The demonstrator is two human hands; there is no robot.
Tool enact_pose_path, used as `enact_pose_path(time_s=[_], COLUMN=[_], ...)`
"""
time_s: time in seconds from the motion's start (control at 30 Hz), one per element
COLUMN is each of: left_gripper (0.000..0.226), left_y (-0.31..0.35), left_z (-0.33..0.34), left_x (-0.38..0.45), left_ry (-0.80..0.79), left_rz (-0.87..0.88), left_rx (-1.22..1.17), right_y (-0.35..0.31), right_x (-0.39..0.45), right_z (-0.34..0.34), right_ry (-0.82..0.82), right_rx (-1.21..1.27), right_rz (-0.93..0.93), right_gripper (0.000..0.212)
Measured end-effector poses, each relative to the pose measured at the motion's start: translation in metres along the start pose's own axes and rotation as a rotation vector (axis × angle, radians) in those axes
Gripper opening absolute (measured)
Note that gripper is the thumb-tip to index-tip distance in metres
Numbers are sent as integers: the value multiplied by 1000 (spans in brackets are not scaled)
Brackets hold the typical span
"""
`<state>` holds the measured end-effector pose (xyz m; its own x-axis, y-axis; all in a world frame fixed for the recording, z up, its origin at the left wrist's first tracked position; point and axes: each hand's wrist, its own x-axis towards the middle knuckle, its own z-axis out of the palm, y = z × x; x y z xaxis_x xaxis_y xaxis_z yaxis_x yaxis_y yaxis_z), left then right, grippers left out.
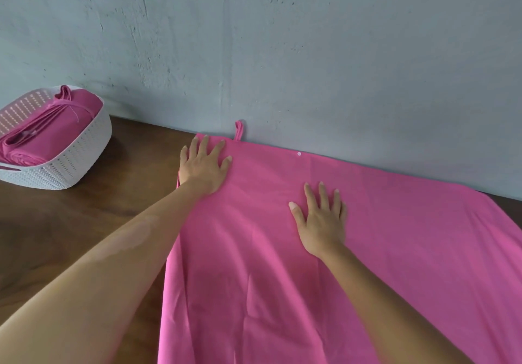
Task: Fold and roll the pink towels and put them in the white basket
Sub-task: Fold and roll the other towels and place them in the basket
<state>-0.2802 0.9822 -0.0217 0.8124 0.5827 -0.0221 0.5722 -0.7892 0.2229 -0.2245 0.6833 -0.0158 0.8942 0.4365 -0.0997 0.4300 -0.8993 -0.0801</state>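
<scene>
Pink towel (381,264) spread flat on the dark wooden table (84,222), running from the near edge of view to the wall; soft wrinkles in the near half, smoother farther out. Its far edge lies along the foot of the grey-blue wall (282,38).

Right hand (320,221): palm down on the towel near its middle, fingers straight and spread, gripping nothing. Forearm enters from lower right.

Left hand (204,163): palm down on the towel's far left corner, fingers straight and fanned toward the wall, holding nothing. Forearm crosses the bare table from lower left. Hands apart, left farther out than right.

Small white snap (299,153) on the towel close to the far edge, between the hands and beyond them. Pink hanging loop (239,130) stands up from the far edge against the wall, just right of the left fingertips.

White basket (84,154), perforated, sits on the table at far left, well apart from the spread towel. Rolled pink towels (53,132) lie inside it, rising above the rim.
</scene>
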Motion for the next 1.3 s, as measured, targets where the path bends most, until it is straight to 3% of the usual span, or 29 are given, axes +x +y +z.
enact_pose_path(time_s=[0.33, 0.67, 0.8, 1.03, 1.2, 1.3], left_gripper=[69, 63, 81, 68, 61, 72], left_y=[1, 26, 34, 45, 69, 81], left_z=[-12, -28, -31, -10, 8, 18], left_x=[-58, -232, -307, -428, -500, -531], left_ry=[47, 68, 73, 113, 158, 110], left_rz=[58, 91, 74, 3, -5, -81], left_rx=[-76, -76, -94, -109, -74, -79], right_y=[18, 40, 54, 77, 85, 87], right_x=[-6, -109, -158, -239, -289, -308], right_z=[-18, -40, -40, -20, -6, 6], right_ry=[-53, -97, -136, -130, -135, -126], right_rx=[82, 192, 230, 239, 283, 296], right_rz=[-105, -340, -429, -596, -666, -702], right_gripper=[72, 71, 71, 69, 86, 94])
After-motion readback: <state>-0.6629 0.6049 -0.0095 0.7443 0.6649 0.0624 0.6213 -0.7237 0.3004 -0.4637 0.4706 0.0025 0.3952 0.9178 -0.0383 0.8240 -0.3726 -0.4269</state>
